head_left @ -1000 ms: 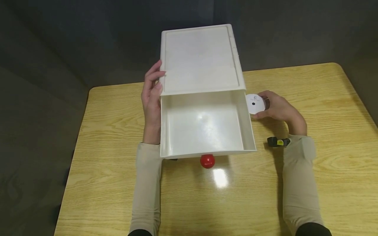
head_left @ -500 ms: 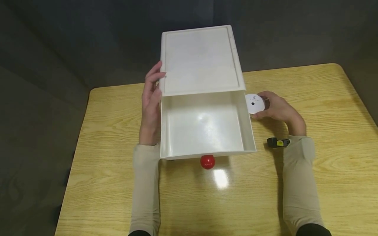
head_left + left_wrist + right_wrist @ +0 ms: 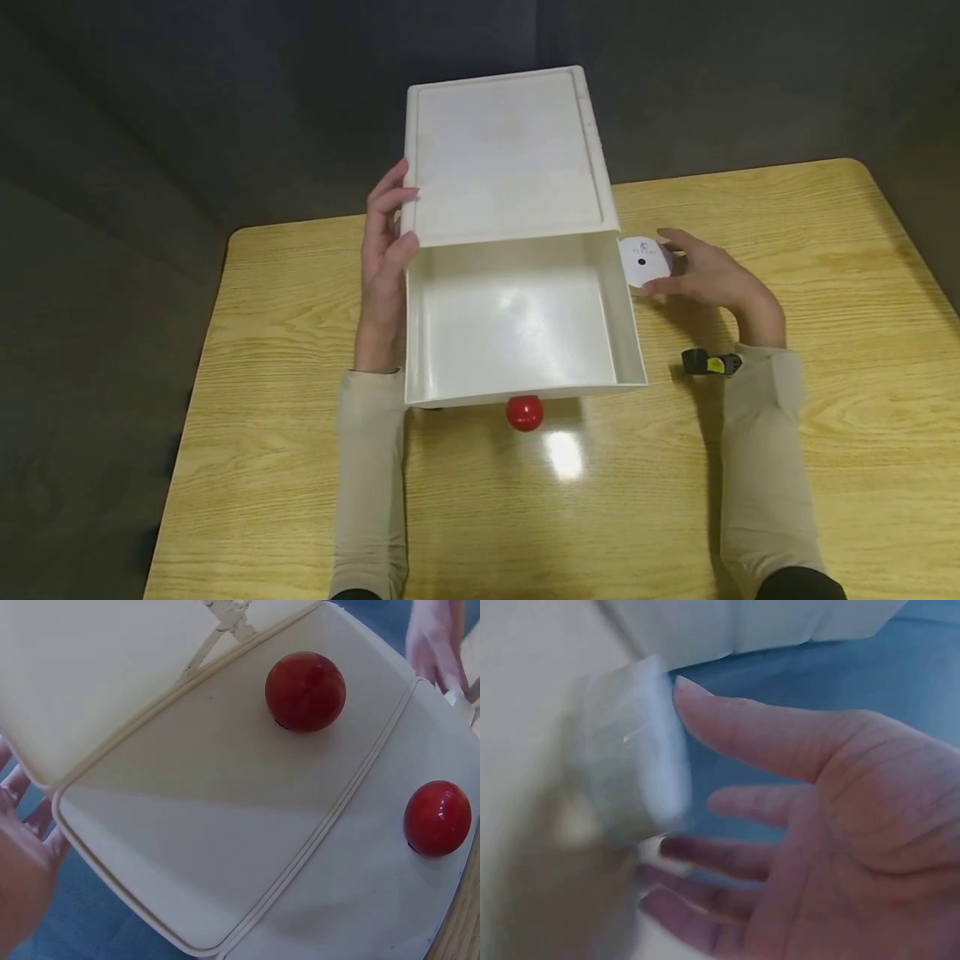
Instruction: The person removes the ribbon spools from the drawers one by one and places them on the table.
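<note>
Your left hand [image 3: 384, 254] rests against the box [image 3: 506, 158], fingers apart; your right hand [image 3: 712, 271] has its fingers apart too — beside the roll [image 3: 643, 268], just right of the pulled-out drawer [image 3: 517, 337].

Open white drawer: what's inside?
The open white drawer shows only bare floor and walls. Its back end is covered by the cabinet's top panel; anything there can't be seen.

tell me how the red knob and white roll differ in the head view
Shape: the red knob looks like a ball; the white roll has a flat face.
Markings: the roll's face bears print; the knob shows only a glint.
Both look round in outline.
</note>
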### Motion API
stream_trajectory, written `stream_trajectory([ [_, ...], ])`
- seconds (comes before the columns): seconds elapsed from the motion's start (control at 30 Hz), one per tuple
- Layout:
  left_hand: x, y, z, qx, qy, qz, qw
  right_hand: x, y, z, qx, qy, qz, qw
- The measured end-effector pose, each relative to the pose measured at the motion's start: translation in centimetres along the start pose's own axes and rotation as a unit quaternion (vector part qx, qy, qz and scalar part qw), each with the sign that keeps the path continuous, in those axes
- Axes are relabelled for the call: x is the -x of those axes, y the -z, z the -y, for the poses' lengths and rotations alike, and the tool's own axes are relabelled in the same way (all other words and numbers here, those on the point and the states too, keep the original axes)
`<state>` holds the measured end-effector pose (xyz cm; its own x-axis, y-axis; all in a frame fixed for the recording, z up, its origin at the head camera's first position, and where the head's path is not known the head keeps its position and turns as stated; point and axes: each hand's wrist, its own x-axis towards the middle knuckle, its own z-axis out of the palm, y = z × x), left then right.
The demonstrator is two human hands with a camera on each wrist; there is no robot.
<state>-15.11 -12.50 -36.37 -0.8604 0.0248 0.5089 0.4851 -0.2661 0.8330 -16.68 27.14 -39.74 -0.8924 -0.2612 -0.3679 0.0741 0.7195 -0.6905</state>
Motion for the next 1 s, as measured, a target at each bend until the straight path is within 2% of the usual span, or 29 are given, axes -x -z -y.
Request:
stream_trajectory([
  [0.1, 0.0, -0.1, 0.0, -0.008, -0.002, -0.005, 1.0000, 2.2, 0.9, 1.9, 0.005, 0.014, -0.022, 1.000],
  [0.23, -0.1, -0.2, 0.0, -0.009, 0.000, -0.007, 0.9999, 5.7, 1.7, 5.0, -0.017, 0.093, -0.101, 0.990],
  [0.43, -0.1, -0.3, 0.2, -0.002, -0.002, -0.004, 1.0000, 10.3, 0.7, 9.0, -0.042, 0.218, -0.195, 0.955],
  [0.57, -0.1, -0.2, 0.3, -0.004, -0.008, 0.007, 0.9999, 13.0, -0.4, 10.8, -0.047, 0.300, -0.222, 0.927],
  [0.67, -0.1, 0.0, 0.3, -0.005, -0.007, 0.008, 0.9999, 14.2, -1.3, 11.7, -0.053, 0.386, -0.191, 0.901],
  [0.77, -0.1, 0.0, 0.3, -0.005, -0.004, 0.005, 1.0000, 14.8, -2.3, 12.5, -0.033, 0.448, -0.127, 0.884],
  [0.9, -0.1, -0.1, 0.3, -0.005, -0.003, 0.003, 1.0000, 15.3, -3.6, 13.7, 0.018, 0.473, -0.039, 0.880],
  [1.0, -0.2, -0.1, 0.3, -0.009, -0.005, 0.004, 0.9999, 15.8, -4.5, 14.3, 0.046, 0.497, -0.022, 0.866],
])
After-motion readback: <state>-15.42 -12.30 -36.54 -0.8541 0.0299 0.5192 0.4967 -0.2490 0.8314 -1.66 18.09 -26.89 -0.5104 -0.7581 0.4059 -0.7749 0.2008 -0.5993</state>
